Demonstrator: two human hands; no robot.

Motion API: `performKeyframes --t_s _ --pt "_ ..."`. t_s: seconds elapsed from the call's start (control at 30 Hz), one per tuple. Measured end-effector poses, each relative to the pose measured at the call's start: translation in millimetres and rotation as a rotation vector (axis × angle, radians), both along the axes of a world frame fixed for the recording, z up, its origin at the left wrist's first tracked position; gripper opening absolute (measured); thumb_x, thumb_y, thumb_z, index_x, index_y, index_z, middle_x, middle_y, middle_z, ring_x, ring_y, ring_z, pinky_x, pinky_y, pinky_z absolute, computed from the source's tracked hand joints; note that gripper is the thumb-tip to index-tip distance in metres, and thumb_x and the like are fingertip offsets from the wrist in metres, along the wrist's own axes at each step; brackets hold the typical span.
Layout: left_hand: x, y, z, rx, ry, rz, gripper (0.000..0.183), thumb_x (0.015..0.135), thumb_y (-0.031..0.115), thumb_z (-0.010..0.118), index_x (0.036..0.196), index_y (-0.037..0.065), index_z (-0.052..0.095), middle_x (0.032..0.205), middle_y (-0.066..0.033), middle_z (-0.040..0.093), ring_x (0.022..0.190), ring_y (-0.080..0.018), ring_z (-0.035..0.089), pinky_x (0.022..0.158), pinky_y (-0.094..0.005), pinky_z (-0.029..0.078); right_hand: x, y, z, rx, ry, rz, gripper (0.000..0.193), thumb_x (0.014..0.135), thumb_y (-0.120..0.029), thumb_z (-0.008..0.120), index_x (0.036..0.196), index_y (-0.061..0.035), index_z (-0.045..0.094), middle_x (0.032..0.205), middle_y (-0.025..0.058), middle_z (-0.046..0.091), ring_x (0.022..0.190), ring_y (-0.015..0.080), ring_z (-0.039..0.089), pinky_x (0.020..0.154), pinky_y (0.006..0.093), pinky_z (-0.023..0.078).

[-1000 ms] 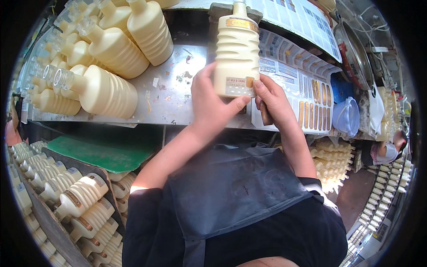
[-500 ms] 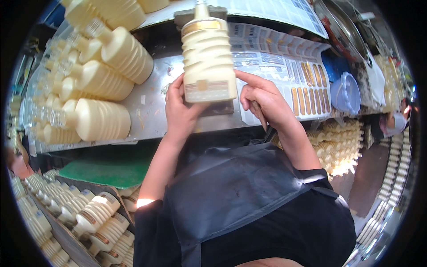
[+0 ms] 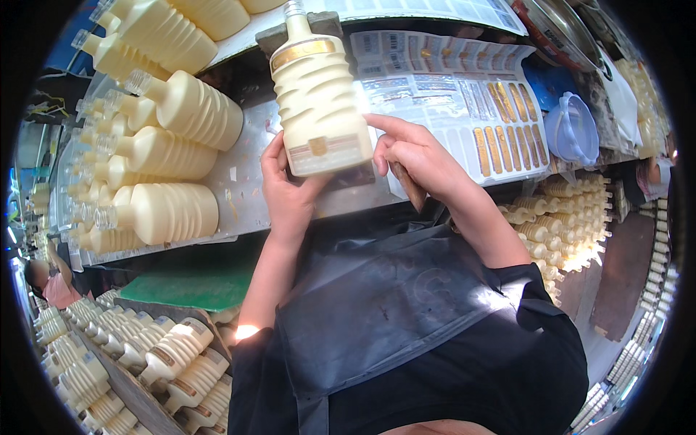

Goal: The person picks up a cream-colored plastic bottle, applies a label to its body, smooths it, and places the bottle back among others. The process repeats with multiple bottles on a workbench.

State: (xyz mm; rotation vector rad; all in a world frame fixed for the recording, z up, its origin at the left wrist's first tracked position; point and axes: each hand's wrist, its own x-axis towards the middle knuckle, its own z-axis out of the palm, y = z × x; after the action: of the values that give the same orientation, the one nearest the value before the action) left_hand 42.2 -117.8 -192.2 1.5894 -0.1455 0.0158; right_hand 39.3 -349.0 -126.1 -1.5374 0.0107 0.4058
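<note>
A: Quick status, L hand?
B: L hand [image 3: 286, 196] has the cream bottle [image 3: 319, 101] clasped low on its L side — thumb near the base, other fingers round toward the back, partly hidden.
A: And R?
B: R hand [image 3: 428, 163] is doing 2 things. Index is stretched out, tip at the bottle's R side, low down; can't tell if it's pressing. Other fingers are curled round a brown tool [image 3: 409, 187], whose narrow end sticks out below.
A: Bottle pos.?
B: B/w both hands, above the metal surface [image 3: 250, 185], neck away from the person, gold band [image 3: 303, 52] at the shoulder. Grey block [image 3: 326, 25] behind the neck; can't tell re contact.
A: What's nearby?
B: Label sheet [image 3: 458, 145] w/ gold strips to the R — then a blue basket [image 3: 573, 130] further R. Stacked bottles [image 3: 174, 214] on the L.
</note>
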Motion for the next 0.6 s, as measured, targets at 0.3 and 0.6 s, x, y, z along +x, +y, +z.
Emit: performKeyframes --t_s 0.3,0.6 --pt "10.1 -7.0 0.2 -0.063 -0.043 0.067 0.073 0.101 0.046 0.059 0.148 -0.006 0.036 0.143 -0.0207 0.047 0.133 -0.0287 0.047 0.115 -0.0424 0.035 11.7 16.0 -19.2 -0.291 -0.113 -0.049 0.066 0.097 -0.040 0.067 0.149 -0.0017 0.052 0.078 0.0040 0.066 0.063 0.0088 0.057 0.060 0.0252 0.047" --pt "10.2 -7.1 -12.4 -0.029 -0.078 0.111 0.050 0.106 0.034 0.051 0.136 -0.006 0.049 0.131 -0.0196 0.053 0.123 -0.0268 0.052 0.110 -0.0405 0.039 12.1 31.0 -2.4 -0.618 -0.112 -0.064 0.072 0.086 -0.050 0.075 0.139 -0.0035 0.061 0.073 0.0082 0.067 0.066 0.0162 0.062 0.065 0.0315 0.050"
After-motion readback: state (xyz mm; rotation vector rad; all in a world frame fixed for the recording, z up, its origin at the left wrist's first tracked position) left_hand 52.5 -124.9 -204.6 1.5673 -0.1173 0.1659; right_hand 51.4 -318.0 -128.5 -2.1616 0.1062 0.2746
